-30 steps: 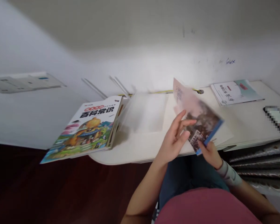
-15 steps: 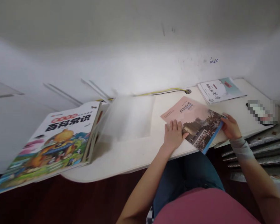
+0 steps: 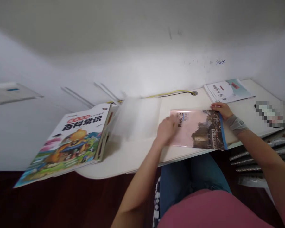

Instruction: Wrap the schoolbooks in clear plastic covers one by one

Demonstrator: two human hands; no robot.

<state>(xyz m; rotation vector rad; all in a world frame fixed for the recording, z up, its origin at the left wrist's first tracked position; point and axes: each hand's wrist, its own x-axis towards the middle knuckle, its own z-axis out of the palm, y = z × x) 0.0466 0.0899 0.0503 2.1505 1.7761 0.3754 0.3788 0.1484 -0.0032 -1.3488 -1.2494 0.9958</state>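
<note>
Head view—right hand (image 3: 222,110) pinches "世界历史" booklet (image 3: 192,128)—left hand (image 3: 166,129) blurred, hold unclear.

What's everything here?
scribbled wall: 1, white, behind
wall panel: 1, white, left
floor: 1, dark red, below
long desk: 1, white, centre
rectangular paper book: 1, pink-brown, desk front
picture-covered book pile: 1, top white-green, left end
translucent plastic sheet: 1, whitish, mid-desk
flat paper booklet: 1, white-teal, back right
cables: 2, yellow, black, along wall
pixelated object: 1, black-edged, right end
shiny ridged stack: 1, silver-grey, lower right
shirt: 1, pink, bottom
jeans: 1, blue, bottom
left hand: 1, bare, book's left edge
right hand: 1, grey wristband, book's upper-right corner
</note>
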